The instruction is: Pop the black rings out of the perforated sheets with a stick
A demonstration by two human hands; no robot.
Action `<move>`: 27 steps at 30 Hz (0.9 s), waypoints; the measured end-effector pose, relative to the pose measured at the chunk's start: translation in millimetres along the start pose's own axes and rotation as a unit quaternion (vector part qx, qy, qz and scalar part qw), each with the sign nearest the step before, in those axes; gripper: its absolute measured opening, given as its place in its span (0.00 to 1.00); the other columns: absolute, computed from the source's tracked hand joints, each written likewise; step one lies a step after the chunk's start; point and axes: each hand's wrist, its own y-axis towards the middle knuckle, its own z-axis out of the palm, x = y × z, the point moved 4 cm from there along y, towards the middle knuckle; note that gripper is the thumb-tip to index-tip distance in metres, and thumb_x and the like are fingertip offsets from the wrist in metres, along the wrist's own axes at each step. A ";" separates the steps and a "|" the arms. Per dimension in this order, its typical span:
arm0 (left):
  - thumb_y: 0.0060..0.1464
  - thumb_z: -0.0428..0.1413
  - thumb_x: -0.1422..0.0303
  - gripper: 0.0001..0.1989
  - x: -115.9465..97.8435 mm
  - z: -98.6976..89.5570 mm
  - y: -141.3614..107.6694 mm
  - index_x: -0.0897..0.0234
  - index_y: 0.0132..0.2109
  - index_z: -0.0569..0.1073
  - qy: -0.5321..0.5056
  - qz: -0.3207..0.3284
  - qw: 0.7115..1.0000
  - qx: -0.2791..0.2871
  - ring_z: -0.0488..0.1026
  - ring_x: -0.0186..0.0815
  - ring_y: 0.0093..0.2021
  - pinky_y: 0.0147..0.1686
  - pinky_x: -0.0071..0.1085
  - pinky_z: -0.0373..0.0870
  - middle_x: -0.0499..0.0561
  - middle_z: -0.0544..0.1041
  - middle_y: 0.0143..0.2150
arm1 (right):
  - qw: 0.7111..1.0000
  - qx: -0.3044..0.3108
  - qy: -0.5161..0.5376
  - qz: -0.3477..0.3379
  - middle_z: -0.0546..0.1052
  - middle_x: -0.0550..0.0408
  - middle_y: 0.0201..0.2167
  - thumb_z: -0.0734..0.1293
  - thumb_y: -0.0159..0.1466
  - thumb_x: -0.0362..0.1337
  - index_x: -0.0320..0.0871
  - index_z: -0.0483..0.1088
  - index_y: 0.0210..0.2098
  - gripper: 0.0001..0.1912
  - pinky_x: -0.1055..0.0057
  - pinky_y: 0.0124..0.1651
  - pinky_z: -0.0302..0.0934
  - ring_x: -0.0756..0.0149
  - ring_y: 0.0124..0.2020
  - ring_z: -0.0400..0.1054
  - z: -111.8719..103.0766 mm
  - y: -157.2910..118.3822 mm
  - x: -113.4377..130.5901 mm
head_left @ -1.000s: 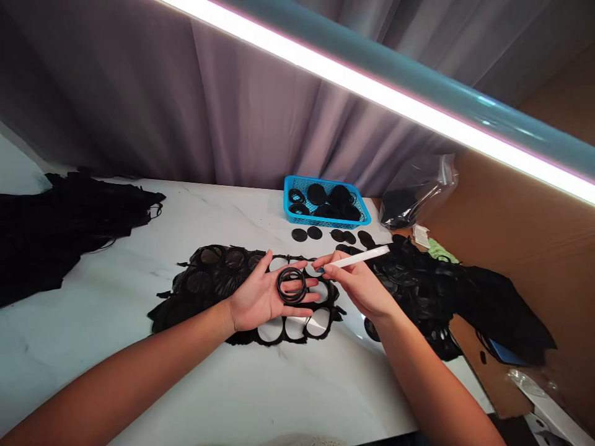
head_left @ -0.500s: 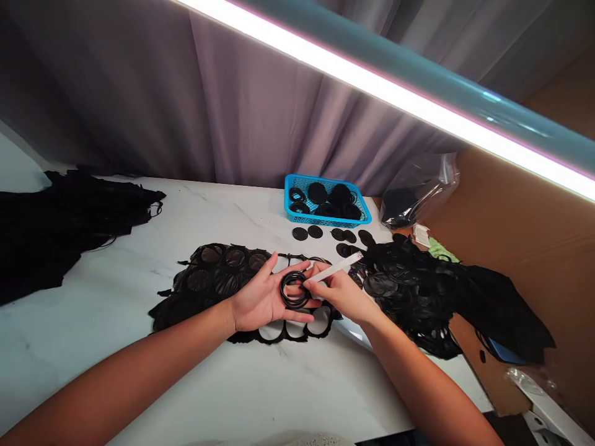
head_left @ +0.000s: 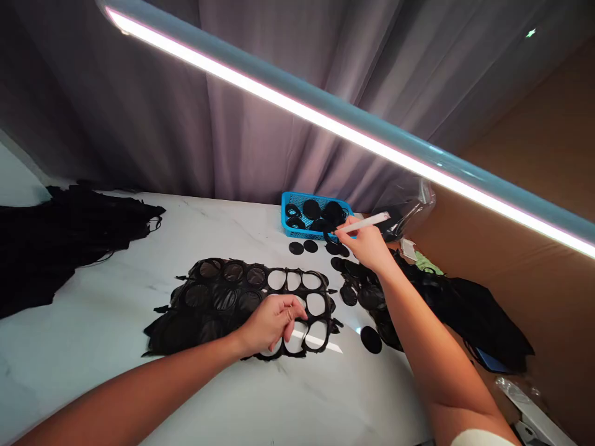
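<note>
My left hand (head_left: 274, 319) hovers over the right part of a black sheet (head_left: 211, 319) of joined rings. Its fingers are loosely bent and apart, with nothing seen in them. My right hand (head_left: 365, 244) is at the front right corner of a blue basket (head_left: 289, 231) of black discs and rings. Its fingers grip a slim white stick-like tool (head_left: 367, 223); the tool's kind does not show. Something black by the fingertips overlaps the basket edge, and I cannot tell whether it is held. Round holes show white tabletop through the sheet's right side; black discs fill its left side.
Loose black discs (head_left: 296, 248) lie before the basket, and one disc (head_left: 370, 339) lies nearer me. A heap of black material (head_left: 465, 310) covers the right side, near a clear bag (head_left: 409, 210). More black sheeting (head_left: 41, 248) is at left. A bright tube lamp (head_left: 325, 121) crosses overhead.
My right hand has moved up and away to the basket with the white tool. The black rings have left my left palm, which has turned over and lowered toward the sheet.
</note>
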 end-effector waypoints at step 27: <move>0.59 0.49 0.82 0.10 -7.2 61.4 -31.1 0.68 0.46 0.67 0.680 0.143 0.712 0.103 0.75 0.45 0.41 0.28 0.35 0.73 0.60 0.70 0.46 | 0.875 0.240 0.362 0.214 0.77 0.53 0.33 0.71 0.57 0.44 0.43 0.68 0.35 0.13 0.77 0.21 0.59 0.66 0.31 0.74 112.0 -63.5 -42.2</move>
